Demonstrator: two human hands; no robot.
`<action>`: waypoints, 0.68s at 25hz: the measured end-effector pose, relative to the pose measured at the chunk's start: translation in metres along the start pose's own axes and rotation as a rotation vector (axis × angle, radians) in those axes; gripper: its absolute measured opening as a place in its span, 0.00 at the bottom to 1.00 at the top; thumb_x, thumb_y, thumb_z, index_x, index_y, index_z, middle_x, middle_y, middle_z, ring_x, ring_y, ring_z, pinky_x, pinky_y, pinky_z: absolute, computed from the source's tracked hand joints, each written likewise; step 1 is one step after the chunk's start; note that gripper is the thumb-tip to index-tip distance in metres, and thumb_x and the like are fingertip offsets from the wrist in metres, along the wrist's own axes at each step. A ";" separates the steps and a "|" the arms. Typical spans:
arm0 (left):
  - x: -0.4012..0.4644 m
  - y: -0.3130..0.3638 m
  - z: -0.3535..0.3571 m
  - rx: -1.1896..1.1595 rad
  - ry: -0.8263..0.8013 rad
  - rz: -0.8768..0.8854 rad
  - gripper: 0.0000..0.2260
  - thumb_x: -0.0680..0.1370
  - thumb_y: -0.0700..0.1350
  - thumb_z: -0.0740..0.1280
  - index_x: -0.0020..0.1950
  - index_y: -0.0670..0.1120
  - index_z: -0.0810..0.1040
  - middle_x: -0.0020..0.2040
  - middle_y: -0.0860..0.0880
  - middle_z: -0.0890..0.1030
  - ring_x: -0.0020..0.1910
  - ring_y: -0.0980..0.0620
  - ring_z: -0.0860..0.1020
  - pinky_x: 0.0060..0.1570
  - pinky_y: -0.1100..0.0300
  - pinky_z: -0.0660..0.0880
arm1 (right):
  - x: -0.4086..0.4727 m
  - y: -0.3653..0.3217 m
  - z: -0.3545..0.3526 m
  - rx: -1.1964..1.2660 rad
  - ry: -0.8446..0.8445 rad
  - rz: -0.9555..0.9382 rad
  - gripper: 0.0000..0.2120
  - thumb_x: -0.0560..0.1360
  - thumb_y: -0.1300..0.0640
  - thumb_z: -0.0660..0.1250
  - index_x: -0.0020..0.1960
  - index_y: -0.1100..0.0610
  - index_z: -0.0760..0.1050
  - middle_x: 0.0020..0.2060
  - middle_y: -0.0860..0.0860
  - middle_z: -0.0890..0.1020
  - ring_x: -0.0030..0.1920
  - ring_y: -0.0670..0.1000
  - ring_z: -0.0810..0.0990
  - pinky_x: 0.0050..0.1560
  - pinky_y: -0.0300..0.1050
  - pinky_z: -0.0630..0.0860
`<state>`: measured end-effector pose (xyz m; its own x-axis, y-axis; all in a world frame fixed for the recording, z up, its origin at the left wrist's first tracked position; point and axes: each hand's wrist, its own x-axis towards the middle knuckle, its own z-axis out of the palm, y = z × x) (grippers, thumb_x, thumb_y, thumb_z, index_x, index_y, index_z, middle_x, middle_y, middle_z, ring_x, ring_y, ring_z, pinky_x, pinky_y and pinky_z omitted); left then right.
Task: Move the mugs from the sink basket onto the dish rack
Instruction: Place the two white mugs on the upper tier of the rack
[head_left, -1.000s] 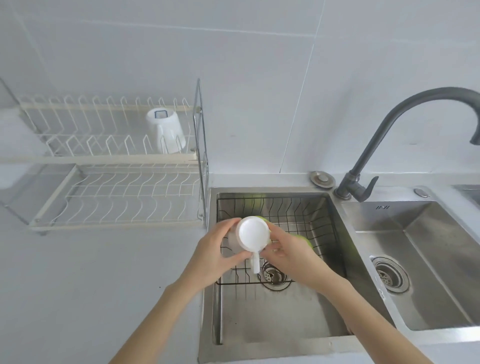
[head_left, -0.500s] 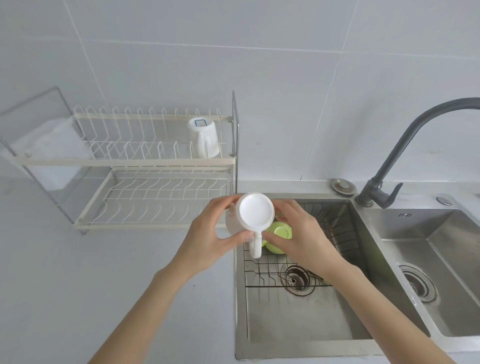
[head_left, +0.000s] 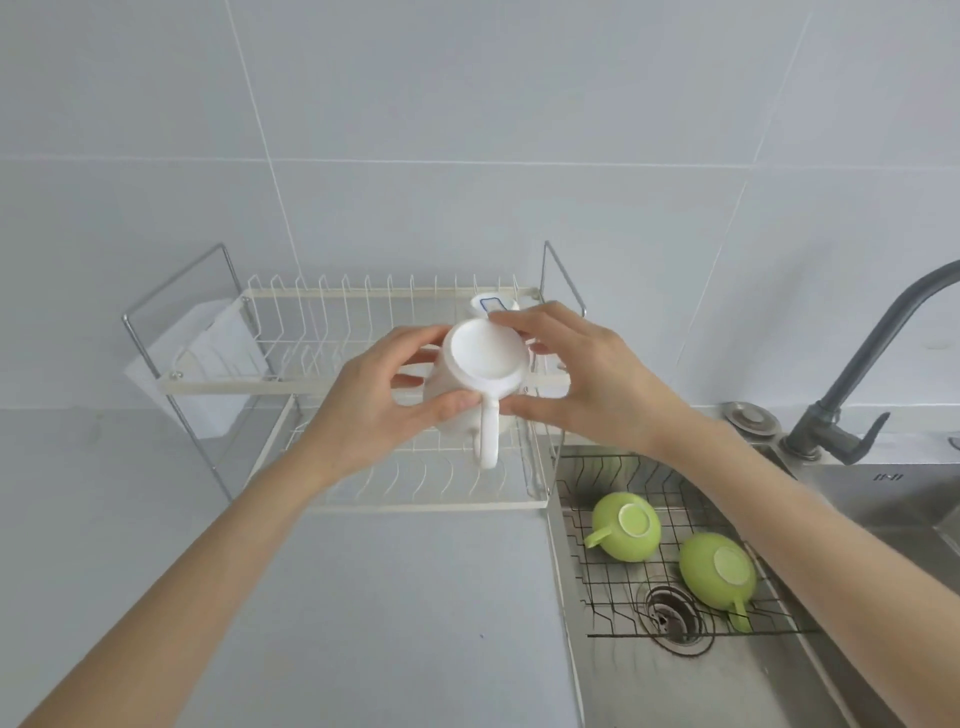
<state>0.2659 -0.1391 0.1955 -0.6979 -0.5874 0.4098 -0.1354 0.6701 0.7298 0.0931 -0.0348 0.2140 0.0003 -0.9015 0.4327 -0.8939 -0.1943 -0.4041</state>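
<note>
Pale grey surface (head_left: 363, 597) under tiled wall. Left hand (head_left: 374, 410) and right hand (head_left: 582, 384) clamped on upturned white ceramic mug (head_left: 480, 374), handle down, over cream wire dish rack (head_left: 363, 338). Two green mugs (head_left: 628, 525) upside down in black wire sink basket (head_left: 613, 613). No readable writing.

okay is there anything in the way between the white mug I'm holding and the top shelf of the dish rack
Mostly clear. The white mug, held upside down by the left hand and right hand, is in front of the dish rack. Another white mug already occupies the upper shelf's right end; the slots to its left are free.
</note>
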 end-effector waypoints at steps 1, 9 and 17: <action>0.006 -0.002 -0.011 0.001 0.009 0.001 0.20 0.61 0.61 0.67 0.52 0.68 0.69 0.54 0.66 0.74 0.50 0.75 0.74 0.50 0.77 0.73 | 0.013 -0.004 -0.001 -0.007 -0.003 -0.012 0.31 0.67 0.52 0.73 0.68 0.55 0.68 0.59 0.52 0.76 0.55 0.49 0.77 0.60 0.53 0.76; 0.068 -0.034 -0.078 0.094 0.069 -0.063 0.21 0.70 0.46 0.71 0.63 0.48 0.73 0.58 0.53 0.73 0.55 0.54 0.76 0.50 0.71 0.72 | 0.115 -0.016 0.011 -0.026 -0.035 0.041 0.30 0.70 0.56 0.72 0.69 0.56 0.66 0.63 0.54 0.76 0.61 0.50 0.76 0.57 0.34 0.68; 0.099 -0.092 -0.095 0.010 -0.052 -0.224 0.18 0.73 0.47 0.69 0.63 0.51 0.74 0.63 0.52 0.77 0.60 0.51 0.77 0.60 0.58 0.71 | 0.177 0.007 0.058 -0.046 -0.167 0.144 0.30 0.71 0.55 0.71 0.70 0.57 0.65 0.63 0.57 0.75 0.63 0.56 0.74 0.65 0.51 0.71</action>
<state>0.2761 -0.3025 0.2209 -0.6850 -0.6978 0.2095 -0.2975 0.5304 0.7938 0.1126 -0.2186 0.2413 -0.0578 -0.9708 0.2327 -0.9094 -0.0449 -0.4134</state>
